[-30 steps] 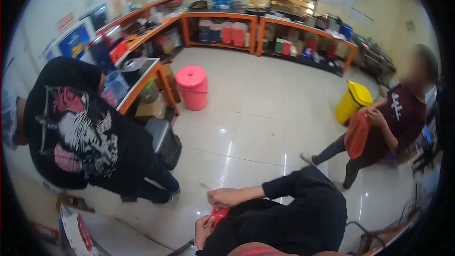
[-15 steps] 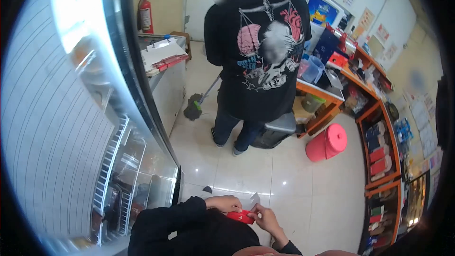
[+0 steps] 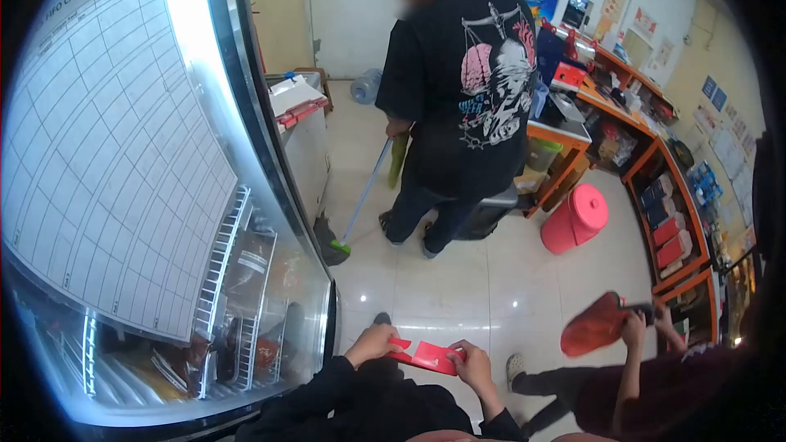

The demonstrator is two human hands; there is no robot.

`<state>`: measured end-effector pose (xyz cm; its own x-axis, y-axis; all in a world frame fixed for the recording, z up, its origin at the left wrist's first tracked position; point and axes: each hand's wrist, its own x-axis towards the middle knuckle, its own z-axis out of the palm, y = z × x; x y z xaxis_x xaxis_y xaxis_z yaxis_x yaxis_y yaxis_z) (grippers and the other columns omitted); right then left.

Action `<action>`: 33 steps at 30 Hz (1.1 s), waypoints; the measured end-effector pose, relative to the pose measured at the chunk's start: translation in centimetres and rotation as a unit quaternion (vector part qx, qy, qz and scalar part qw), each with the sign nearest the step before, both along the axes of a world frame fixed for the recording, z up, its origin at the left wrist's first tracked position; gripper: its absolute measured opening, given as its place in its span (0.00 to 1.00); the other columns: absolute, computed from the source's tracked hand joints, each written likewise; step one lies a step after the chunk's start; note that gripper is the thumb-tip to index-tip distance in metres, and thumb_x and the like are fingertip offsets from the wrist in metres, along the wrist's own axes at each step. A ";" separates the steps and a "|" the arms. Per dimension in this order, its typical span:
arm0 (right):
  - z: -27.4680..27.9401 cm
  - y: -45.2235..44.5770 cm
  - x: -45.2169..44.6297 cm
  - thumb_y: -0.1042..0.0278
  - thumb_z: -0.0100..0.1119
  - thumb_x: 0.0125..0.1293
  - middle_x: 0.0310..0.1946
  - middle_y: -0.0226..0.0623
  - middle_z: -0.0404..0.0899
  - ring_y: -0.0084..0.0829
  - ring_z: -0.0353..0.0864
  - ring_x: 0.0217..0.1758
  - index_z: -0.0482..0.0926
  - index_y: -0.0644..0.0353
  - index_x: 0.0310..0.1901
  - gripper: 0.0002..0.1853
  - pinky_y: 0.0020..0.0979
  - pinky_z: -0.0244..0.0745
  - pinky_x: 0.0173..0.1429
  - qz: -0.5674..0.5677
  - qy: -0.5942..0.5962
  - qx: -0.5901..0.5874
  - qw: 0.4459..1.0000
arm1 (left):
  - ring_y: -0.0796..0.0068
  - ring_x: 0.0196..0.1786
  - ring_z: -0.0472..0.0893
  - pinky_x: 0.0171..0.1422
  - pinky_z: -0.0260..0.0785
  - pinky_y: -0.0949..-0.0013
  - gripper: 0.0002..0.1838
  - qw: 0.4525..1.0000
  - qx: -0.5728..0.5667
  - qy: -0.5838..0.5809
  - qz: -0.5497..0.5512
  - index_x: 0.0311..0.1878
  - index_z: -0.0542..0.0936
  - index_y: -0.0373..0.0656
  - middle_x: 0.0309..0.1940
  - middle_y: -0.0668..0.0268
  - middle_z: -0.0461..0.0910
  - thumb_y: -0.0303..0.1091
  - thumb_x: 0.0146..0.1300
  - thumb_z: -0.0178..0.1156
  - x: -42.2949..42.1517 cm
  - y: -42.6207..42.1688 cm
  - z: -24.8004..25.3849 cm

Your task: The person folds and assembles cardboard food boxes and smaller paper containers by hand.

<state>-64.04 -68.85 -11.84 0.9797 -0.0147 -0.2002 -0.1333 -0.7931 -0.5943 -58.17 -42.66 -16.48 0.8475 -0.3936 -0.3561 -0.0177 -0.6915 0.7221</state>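
Note:
A flat red piece (image 3: 436, 357), like a folded card or small carton with a white patch, stretches between my hands in front of my body. On its left end, my left hand (image 3: 372, 345) is closed with the thumb on top. The right end is pinched by my right hand (image 3: 475, 367). I cannot make out any print on it.
A glass-door chiller (image 3: 332, 311) with a paper chart (image 3: 123, 139) stands close on my left. Ahead, a person (image 3: 458, 98) holds a long-handled broom (image 3: 375, 176). A pink bin (image 3: 575, 218) stands right of them. Another person (image 3: 639, 385) at lower right holds a dark red item (image 3: 594, 326).
My hands have moved apart, and more of the red piece shows between them. The view has shifted. A second person has come in at lower right; the broom handle now shows clearly.

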 end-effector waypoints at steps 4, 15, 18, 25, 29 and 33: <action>-0.1 1.0 -2.9 0.62 0.68 0.59 0.28 0.42 0.84 0.43 0.85 0.35 0.86 0.52 0.41 0.10 0.41 0.78 0.42 -0.009 0.040 -0.017 0.999 | 0.53 0.40 0.84 0.45 0.74 0.54 0.19 0.997 0.070 -0.022 -0.032 0.36 0.84 0.41 0.34 0.54 0.84 0.43 0.46 0.76 -2.2 -1.1 1.1; 0.8 3.2 -8.6 0.68 0.69 0.58 0.27 0.47 0.80 0.44 0.80 0.31 0.85 0.57 0.39 0.08 0.41 0.74 0.40 -0.033 -0.070 0.051 0.996 | 0.54 0.40 0.84 0.41 0.75 0.54 0.15 0.939 0.063 -0.198 -0.275 0.31 0.81 0.43 0.31 0.58 0.84 0.33 0.39 0.75 -5.1 -6.2 5.8; 2.2 2.5 -9.8 0.68 0.70 0.57 0.23 0.43 0.77 0.37 0.74 0.25 0.86 0.57 0.38 0.08 0.37 0.69 0.34 -0.072 -0.103 0.061 0.990 | 0.54 0.41 0.83 0.40 0.72 0.53 0.12 0.948 0.040 -0.184 -0.257 0.34 0.79 0.44 0.32 0.58 0.83 0.31 0.46 0.71 -5.1 -6.9 6.0; 3.6 3.1 -10.2 0.71 0.70 0.55 0.23 0.41 0.80 0.35 0.75 0.28 0.86 0.59 0.37 0.07 0.33 0.70 0.37 -0.142 -0.205 0.122 0.961 | 0.53 0.38 0.81 0.39 0.70 0.54 0.06 0.957 -0.060 -0.212 -0.188 0.40 0.77 0.44 0.33 0.60 0.81 0.27 0.58 0.60 -5.9 -7.1 10.7; 5.8 2.8 -10.4 0.73 0.69 0.56 0.27 0.40 0.82 0.34 0.77 0.29 0.85 0.60 0.36 0.06 0.32 0.73 0.42 -0.149 -0.217 0.078 0.962 | 0.54 0.42 0.82 0.44 0.73 0.54 0.13 0.914 -0.110 -0.352 -0.170 0.50 0.78 0.43 0.39 0.57 0.82 0.29 0.62 0.58 -8.3 -8.3 11.3; 5.8 1.6 -9.6 0.75 0.65 0.59 0.32 0.45 0.82 0.37 0.81 0.34 0.83 0.62 0.41 0.07 0.34 0.74 0.44 -0.225 -0.300 0.185 0.909 | 0.53 0.61 0.72 0.66 0.65 0.53 0.31 0.850 -0.070 -0.462 -0.242 0.64 0.71 0.37 0.56 0.54 0.73 0.32 0.55 0.66 -9.9 -9.4 13.9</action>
